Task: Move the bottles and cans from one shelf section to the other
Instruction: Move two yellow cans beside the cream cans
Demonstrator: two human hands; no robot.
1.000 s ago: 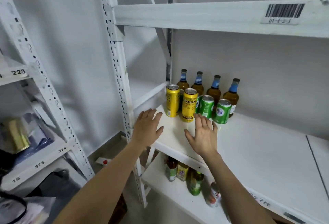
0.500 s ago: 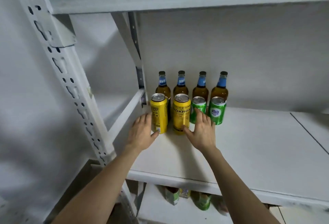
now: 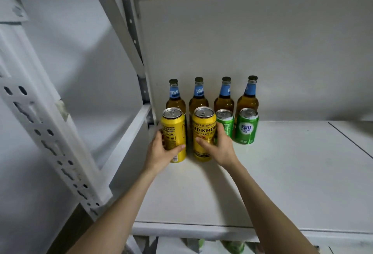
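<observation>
Both bare forearms extend from the lower edge of view, over the front edge of the shelf (image 3: 282,173), toward its back left corner. The left hand (image 3: 161,152) wraps the left yellow can (image 3: 174,130), thumb across the front and fingers round the left side. The right hand (image 3: 221,150) grips the right yellow can (image 3: 203,126), thumb on the front and fingers round its right side.

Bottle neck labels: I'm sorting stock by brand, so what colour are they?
The neck labels are blue with white lettering, seen in the head view.
</observation>
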